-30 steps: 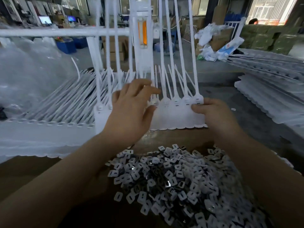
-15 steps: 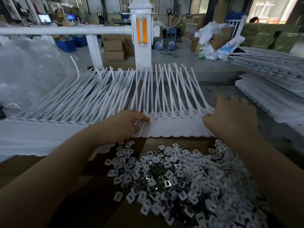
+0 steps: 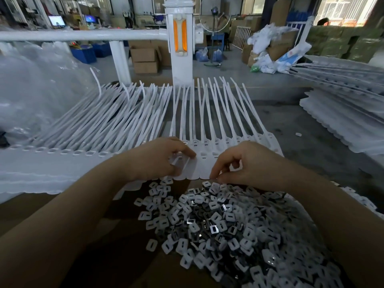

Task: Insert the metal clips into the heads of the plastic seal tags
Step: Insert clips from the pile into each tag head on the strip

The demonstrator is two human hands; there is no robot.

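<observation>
Dim indoor scene; daylight glares through the far windows (image 3: 340, 9). Wide-angle bending warps the edges, and the foreground forearms sit in shadow.

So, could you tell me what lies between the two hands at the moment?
In the head view, the white flag ends of the seal tag strip span the gap between the left hand and the right hand; the clip pile sits nearer.

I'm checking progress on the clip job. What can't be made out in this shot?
- Head view: whether the right hand holds a clip; its curled fingers hide the tips.
- Tag heads: too small to tell which have clips.
- Left hand covers the tags beneath.
- Clip pile: cut off at the bottom edge.
</observation>
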